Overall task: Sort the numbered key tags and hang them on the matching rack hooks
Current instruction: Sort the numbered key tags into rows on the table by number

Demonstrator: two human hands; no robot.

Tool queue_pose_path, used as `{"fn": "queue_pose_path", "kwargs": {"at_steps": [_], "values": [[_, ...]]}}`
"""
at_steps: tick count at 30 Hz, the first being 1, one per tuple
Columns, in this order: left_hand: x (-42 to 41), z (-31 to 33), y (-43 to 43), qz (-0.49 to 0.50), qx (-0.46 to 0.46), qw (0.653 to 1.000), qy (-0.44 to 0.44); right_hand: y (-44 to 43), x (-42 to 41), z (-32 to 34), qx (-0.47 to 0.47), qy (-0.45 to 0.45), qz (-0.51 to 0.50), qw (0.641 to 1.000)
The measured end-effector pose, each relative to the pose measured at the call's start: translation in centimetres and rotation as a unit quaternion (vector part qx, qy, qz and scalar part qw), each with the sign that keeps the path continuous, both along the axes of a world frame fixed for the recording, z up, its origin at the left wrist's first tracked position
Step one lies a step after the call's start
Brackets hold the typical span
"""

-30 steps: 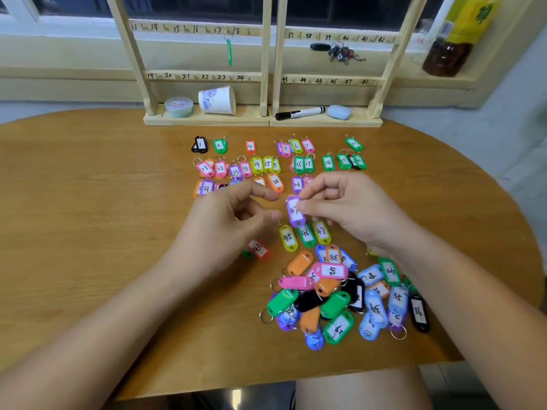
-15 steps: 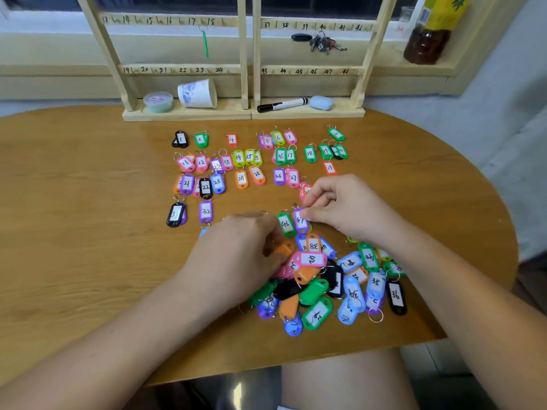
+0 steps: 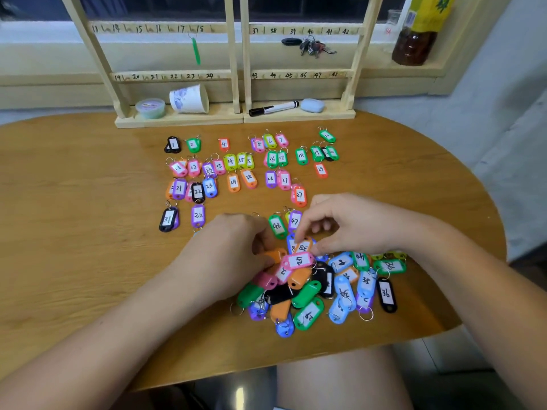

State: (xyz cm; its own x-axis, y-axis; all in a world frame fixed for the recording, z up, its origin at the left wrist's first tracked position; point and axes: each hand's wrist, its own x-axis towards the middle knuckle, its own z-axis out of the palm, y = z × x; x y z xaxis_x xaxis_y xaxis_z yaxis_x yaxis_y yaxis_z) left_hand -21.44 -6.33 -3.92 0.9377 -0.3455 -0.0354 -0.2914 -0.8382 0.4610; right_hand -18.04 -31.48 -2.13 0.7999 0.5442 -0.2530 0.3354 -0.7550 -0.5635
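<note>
Sorted numbered key tags [image 3: 233, 161] lie in rows on the wooden table [image 3: 74, 232]. A loose pile of mixed tags [image 3: 310, 291] sits near the front edge. Purple tag 47 [image 3: 294, 221] lies flat beside green tag 46 [image 3: 277, 226]. My left hand [image 3: 231, 253] reaches into the pile's left side, fingers curled on a blank orange tag [image 3: 273, 255]. My right hand [image 3: 349, 223] points down, index and thumb pinching orange tag 38 [image 3: 303, 247]. The two wooden racks [image 3: 236, 75] stand at the back, with one green tag [image 3: 195, 51] hanging near hook 17.
On the rack bases lie a tipped paper cup [image 3: 189, 99], a small tub [image 3: 150, 107], a black marker [image 3: 273, 108] and a blue eraser [image 3: 312, 105]. A bunch of keys [image 3: 313, 48] and a bottle [image 3: 414, 45] are on the sill.
My right hand laid purple tag 47 beside green 46, let go and dropped to orange tag 38. My left hand moved from near that tag onto the pile.
</note>
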Motion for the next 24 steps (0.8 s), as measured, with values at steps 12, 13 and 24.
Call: {"fn": "queue_pose_path", "kwargs": {"at_steps": [12,13,24], "values": [[1.9,2.1,2.2,-0.025,-0.172,0.98,0.094,-1.6,0.2,1.7,0.091,0.064,-0.055,0.992],[2.0,2.2,2.4,-0.027,-0.195,0.976,0.09,-1.7,0.4,1.7,0.133,0.071,-0.074,0.986],[4.3,2.7,4.4,0.04,-0.377,0.925,0.017,4.4,3.4,1.7,0.453,0.057,-0.191,0.869]]}}
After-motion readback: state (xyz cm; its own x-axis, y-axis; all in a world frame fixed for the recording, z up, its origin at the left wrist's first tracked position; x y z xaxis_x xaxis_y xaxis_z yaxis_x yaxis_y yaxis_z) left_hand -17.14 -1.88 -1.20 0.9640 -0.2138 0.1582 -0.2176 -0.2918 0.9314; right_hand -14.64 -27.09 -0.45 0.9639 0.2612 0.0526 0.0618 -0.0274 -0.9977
